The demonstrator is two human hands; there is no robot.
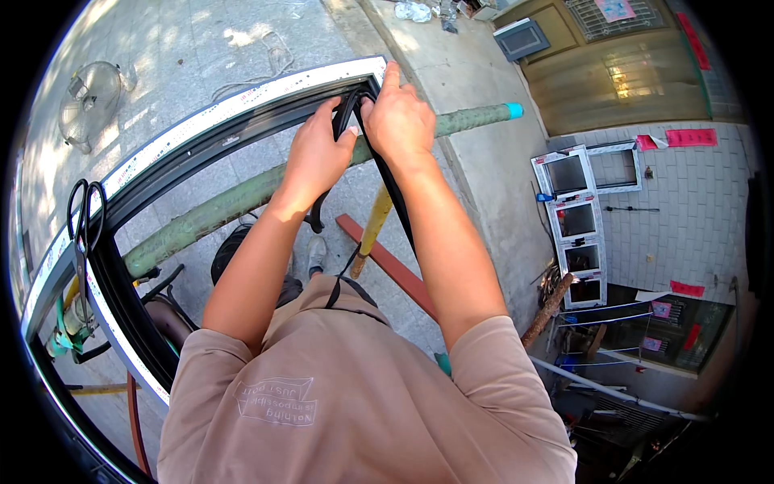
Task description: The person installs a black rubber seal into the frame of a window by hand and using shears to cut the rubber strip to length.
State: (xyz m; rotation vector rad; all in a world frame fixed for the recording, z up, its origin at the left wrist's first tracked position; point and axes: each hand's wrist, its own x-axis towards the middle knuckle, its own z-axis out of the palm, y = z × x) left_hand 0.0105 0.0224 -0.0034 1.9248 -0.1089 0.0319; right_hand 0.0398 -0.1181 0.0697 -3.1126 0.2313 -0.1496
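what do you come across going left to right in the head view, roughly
Black-handled scissors → left hand → right hand → bright blue pole end → tall white window frame with dark panes → pink paper strip.

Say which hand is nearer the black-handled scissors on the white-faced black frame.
Left: the left hand is right of the scissors, near the far corner of the frame; the right hand is farther right, at that corner.

Your right hand (397,121) partly hides a corner of the white frame (266,89), your left hand (316,153) covers some green pole (222,203), and the frame's near end runs out of view.
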